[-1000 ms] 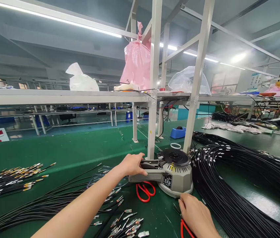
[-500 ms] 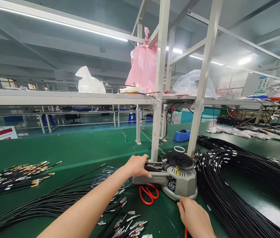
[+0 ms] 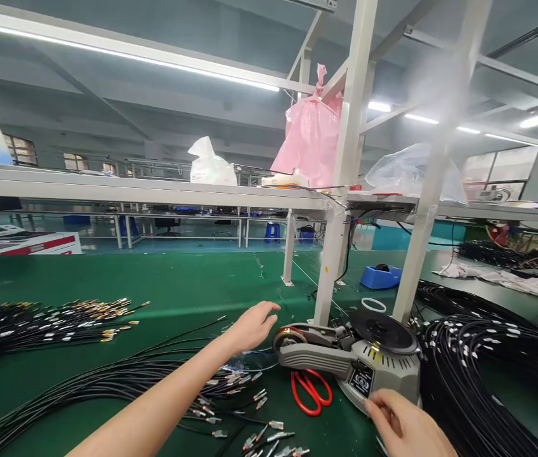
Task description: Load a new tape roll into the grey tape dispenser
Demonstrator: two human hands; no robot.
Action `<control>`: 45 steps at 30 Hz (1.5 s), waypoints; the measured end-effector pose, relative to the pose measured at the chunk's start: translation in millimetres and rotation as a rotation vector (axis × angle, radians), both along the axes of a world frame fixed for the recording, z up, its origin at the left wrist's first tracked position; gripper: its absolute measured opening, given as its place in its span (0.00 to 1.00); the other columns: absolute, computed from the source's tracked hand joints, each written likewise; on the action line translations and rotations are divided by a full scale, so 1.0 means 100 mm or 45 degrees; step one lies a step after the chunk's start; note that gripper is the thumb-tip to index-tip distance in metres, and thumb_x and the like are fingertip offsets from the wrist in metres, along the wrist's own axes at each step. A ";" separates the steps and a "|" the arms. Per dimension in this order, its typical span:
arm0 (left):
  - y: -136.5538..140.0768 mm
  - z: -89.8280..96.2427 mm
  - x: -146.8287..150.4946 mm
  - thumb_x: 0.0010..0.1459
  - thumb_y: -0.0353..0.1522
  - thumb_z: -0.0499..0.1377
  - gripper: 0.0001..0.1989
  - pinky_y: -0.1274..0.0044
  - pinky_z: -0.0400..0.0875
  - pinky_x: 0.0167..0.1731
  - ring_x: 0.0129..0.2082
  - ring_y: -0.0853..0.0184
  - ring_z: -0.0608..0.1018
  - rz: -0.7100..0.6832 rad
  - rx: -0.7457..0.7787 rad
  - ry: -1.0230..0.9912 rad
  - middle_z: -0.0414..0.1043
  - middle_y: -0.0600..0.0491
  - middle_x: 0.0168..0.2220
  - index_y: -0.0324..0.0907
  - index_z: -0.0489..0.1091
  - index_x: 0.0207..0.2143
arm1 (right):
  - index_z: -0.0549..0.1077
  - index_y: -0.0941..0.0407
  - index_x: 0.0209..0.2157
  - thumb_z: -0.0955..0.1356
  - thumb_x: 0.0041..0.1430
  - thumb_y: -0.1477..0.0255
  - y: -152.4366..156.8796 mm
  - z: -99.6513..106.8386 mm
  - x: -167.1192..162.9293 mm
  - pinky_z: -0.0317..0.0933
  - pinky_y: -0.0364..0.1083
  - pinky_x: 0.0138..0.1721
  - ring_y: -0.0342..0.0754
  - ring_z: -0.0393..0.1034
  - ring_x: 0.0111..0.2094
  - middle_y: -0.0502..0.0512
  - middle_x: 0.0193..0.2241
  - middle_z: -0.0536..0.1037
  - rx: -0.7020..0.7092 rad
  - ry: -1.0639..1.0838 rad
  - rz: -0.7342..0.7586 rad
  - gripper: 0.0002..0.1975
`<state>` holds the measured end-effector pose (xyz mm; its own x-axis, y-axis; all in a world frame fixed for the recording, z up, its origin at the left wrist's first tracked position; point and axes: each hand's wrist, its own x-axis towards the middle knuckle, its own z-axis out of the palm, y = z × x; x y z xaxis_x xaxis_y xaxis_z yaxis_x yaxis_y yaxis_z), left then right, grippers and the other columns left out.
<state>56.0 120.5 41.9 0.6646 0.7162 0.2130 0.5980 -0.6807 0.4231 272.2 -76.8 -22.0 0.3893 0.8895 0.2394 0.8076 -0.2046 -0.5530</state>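
Left hand (image 3: 255,328) was empty, fingers loosely spread just off the grey machine (image 3: 389,369), which sat on the bench (image 3: 178,279) beside the coiled cables (image 3: 459,390). Right hand (image 3: 406,424) was bunched at its base, couldn't tell on what. Imo, light fingers and a steady base mattered most.

Bright light is given by a long lamp (image 3: 131,58) across the upper left and small lamps (image 3: 533,120) at the upper right, where a pole (image 3: 457,108) is blurred by haze. A soft shine is seen on the green table (image 3: 193,308).
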 end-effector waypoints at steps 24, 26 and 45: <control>-0.07 -0.45 0.13 0.57 0.32 0.58 0.10 0.71 0.71 0.44 0.43 0.60 0.76 0.020 0.037 -0.131 0.75 0.49 0.42 0.41 0.72 0.42 | 0.63 0.51 0.26 0.62 0.60 0.78 1.20 0.47 -0.61 0.59 0.47 0.34 0.52 0.73 0.34 0.53 0.30 0.78 -0.090 -0.246 0.190 0.10; -0.06 -0.44 0.14 0.57 0.32 0.57 0.11 0.70 0.71 0.44 0.43 0.59 0.76 0.008 0.048 -0.119 0.75 0.49 0.41 0.41 0.72 0.42 | 0.66 0.52 0.30 0.61 0.58 0.80 1.18 0.45 -0.59 0.59 0.48 0.35 0.53 0.73 0.37 0.55 0.34 0.78 -0.082 -0.318 0.222 0.09; -0.03 -0.42 0.18 0.56 0.32 0.59 0.10 0.69 0.71 0.45 0.44 0.59 0.76 -0.030 0.087 -0.090 0.76 0.49 0.42 0.42 0.73 0.41 | 0.68 0.54 0.28 0.57 0.65 0.78 1.18 0.30 -0.40 0.57 0.44 0.27 0.47 0.69 0.26 0.52 0.26 0.73 0.406 -1.082 0.476 0.15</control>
